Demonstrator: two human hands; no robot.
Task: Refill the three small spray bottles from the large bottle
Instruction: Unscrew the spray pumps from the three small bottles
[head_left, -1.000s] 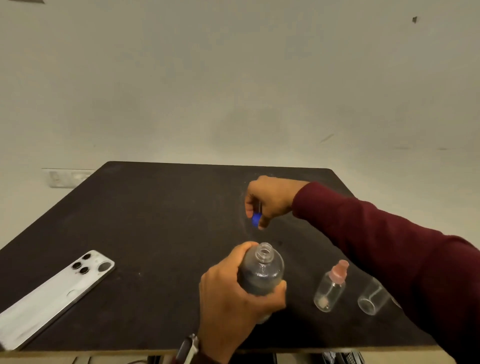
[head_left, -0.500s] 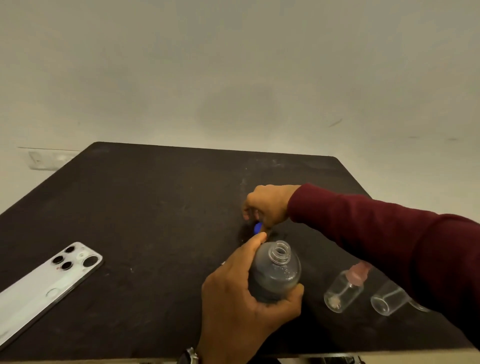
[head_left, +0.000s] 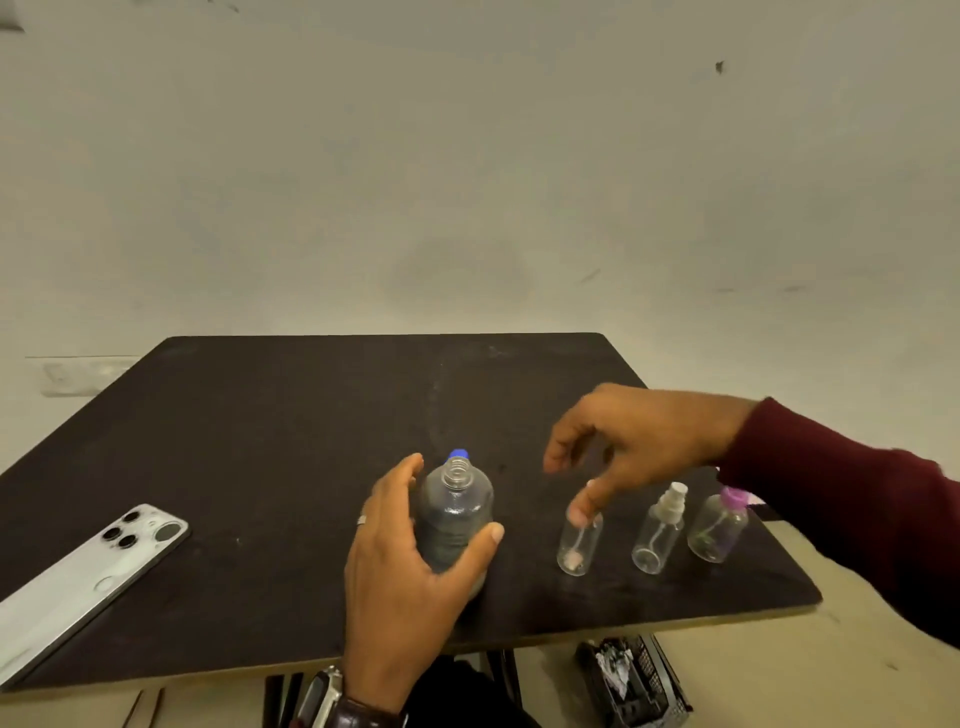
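Observation:
The large clear bottle (head_left: 455, 512) stands upright and uncapped on the dark table (head_left: 270, 426), with my left hand (head_left: 410, 566) wrapped around its body. Its blue cap (head_left: 458, 454) lies on the table just behind it. My right hand (head_left: 631, 441) hovers with fingers spread above three small clear spray bottles. Its thumb touches the top of the nearest small bottle (head_left: 577, 543), hiding the cap. To the right stand one with a white sprayer (head_left: 658, 530) and one with a purple top (head_left: 719, 525).
A white phone (head_left: 88, 577) lies face down near the table's front left edge. A black basket (head_left: 631, 680) with crumpled things sits on the floor below the front right. A wall socket (head_left: 78, 375) is behind the table's left side.
My right hand set the blue cap down behind the large bottle, let go, and moved right over the small bottles. All three small bottles are now in view.

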